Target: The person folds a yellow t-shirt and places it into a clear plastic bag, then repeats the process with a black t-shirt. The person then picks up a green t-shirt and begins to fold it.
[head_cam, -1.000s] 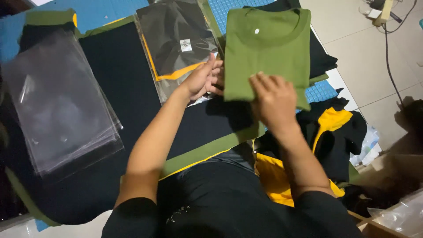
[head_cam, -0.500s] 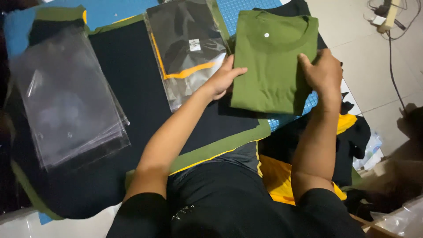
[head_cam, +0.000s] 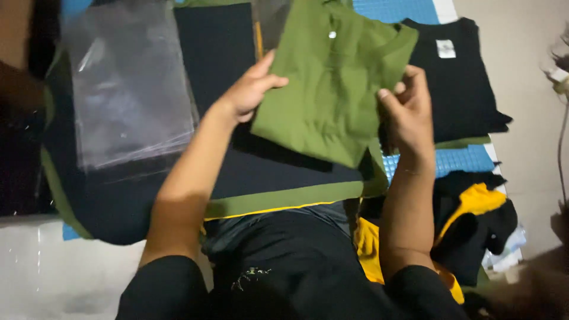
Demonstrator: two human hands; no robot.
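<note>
I see both hands up on a folded green shirt (head_cam: 323, 89), lifted and tilted above the black cloth (head_cam: 219, 47) on the work surface. My left hand (head_cam: 252, 89) clamps the shirt's left edge, thumb on top, fingers hidden under the fabric. My right hand (head_cam: 409, 115) clamps the right edge, thumb (head_cam: 388, 98) pressed on the front, fingers behind. Hands are apart, one on each side of the shirt. The shirt's collar end points up and away, with a small white dot near the neckline; the lower corner hangs down toward my lap. Left of the shirt lies a stack of clear bags (head_cam: 127, 83) on the black cloth, well apart from my hands. The cloth has a green and yellow border (head_cam: 284, 204) along its near edge. Behind the right hand lies a black shirt (head_cam: 462, 77) with a white neck label, flat on a blue mat (head_cam: 456, 160). Near my right elbow sits a heap of black and yellow garments (head_cam: 474, 219). The floor (head_cam: 527, 59) at far right is pale. The top edge of the view is partly blurred, so I cannot tell what lies right behind the green shirt.
</note>
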